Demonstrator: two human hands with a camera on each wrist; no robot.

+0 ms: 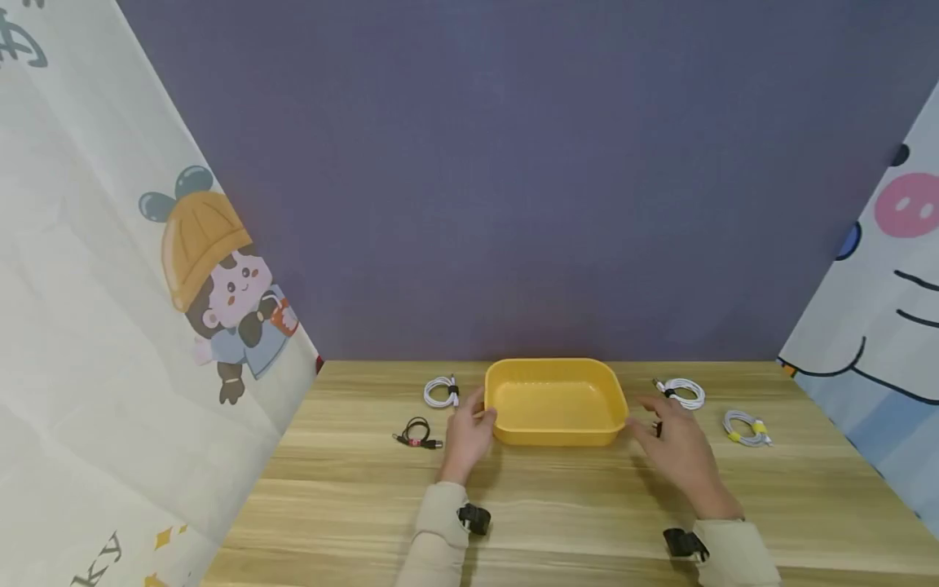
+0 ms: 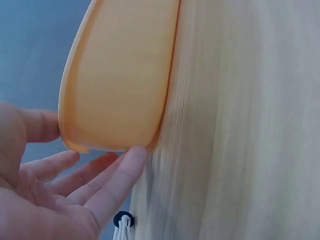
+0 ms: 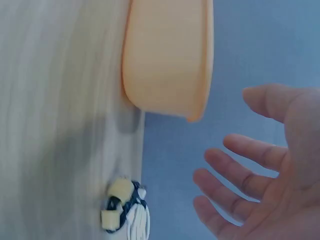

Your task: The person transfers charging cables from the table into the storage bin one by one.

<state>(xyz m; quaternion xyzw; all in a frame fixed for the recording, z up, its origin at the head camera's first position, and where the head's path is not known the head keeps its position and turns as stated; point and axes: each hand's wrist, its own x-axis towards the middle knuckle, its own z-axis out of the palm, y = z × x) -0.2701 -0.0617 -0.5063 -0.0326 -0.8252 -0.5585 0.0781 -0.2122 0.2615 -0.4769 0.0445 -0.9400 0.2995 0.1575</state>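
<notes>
A yellow plastic basket (image 1: 557, 401) with a rolled rim stands on the wooden table, near its back edge. My left hand (image 1: 469, 436) is at its left end. In the left wrist view, the thumb (image 2: 42, 125) meets the rim and the mostly straight fingers (image 2: 112, 187) lie against the end wall. My right hand (image 1: 678, 452) is beside the right end, thumb and fingers spread. A gap shows between that hand (image 3: 270, 165) and the basket (image 3: 165, 60) in the right wrist view, with nothing in the palm.
Left of the basket lie a coiled white cable (image 1: 437, 392) and a coiled black cable (image 1: 417, 434). On the right are a white cable (image 1: 686, 395) and a grey-white cable with yellow ends (image 1: 747, 430). A small black item (image 1: 658, 428) is partly hidden behind my right hand.
</notes>
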